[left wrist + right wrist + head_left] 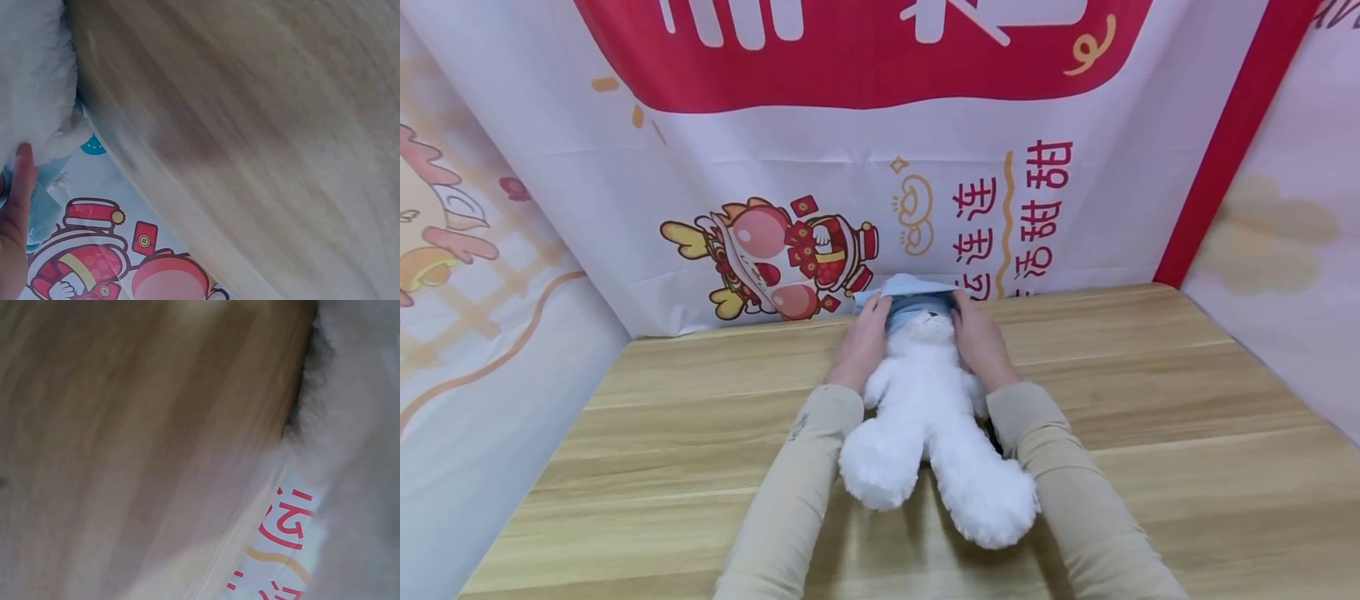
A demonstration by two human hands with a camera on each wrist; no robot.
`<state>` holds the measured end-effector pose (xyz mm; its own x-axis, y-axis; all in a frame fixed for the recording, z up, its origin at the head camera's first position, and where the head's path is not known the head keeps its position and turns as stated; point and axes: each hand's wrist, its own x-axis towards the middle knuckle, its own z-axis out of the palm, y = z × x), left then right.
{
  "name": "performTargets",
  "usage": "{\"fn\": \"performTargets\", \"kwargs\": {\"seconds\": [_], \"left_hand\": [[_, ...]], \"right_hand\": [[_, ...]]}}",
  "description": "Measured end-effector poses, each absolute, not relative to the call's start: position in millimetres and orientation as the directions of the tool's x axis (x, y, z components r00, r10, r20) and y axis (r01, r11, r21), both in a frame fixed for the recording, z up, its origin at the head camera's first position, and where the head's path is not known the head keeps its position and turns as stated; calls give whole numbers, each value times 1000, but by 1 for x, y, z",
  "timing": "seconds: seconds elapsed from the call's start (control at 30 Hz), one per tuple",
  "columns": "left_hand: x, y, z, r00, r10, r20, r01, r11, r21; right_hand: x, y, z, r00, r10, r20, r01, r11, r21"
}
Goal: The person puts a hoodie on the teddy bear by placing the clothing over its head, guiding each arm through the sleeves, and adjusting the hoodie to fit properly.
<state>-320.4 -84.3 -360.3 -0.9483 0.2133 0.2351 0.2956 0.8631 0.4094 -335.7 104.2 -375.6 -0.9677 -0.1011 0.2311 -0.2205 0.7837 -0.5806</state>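
A white plush toy (917, 392) with fluffy legs lies on the wooden table, its feet toward me. A soft light blue hat (906, 286) covers the top of its head down to just above the dark nose. My left hand (863, 337) pinches the hat's edge on the left side of the head. On the other side, my right hand (979, 337) holds the opposite edge, its fingertips partly hidden by the fabric. The left wrist view shows a finger of the left hand (17, 206) against the white fur and the light blue fabric (44, 215).
The wooden table (700, 417) ends at a white printed backdrop (820, 158) with red lettering and a cartoon dragon (775, 258), close behind the toy's head. More printed cloth (490, 275) hangs at the left and right.
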Motion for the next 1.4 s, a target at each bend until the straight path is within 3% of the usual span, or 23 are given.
{"fn": "performTargets", "kwargs": {"seconds": [0.33, 0.63, 0.9, 1.13, 1.2, 1.4], "left_hand": [[-319, -90, -372, -914, 263, 308, 352, 892, 283], [-321, -91, -372, -903, 372, 215, 399, 912, 100], [-324, -96, -384, -932, 323, 163, 351, 916, 192], [-323, -103, -382, -884, 431, 181, 429, 902, -51], [-323, -104, -382, -879, 445, 173, 443, 895, -54], [-322, -105, -383, -890, 435, 138, 448, 890, 84]], "right_hand": [[-340, 109, -382, -972, -110, 209, -222, 731, -646], [-345, 117, -387, -975, -123, 184, -213, 747, -630], [-342, 121, -389, -982, -180, 55, -176, 774, -608], [-341, 117, -385, -973, -229, 13, -193, 790, -582], [-340, 117, -386, -976, -217, 13, -180, 774, -608], [-337, 120, -389, -975, -221, -25, -143, 711, -689]]}}
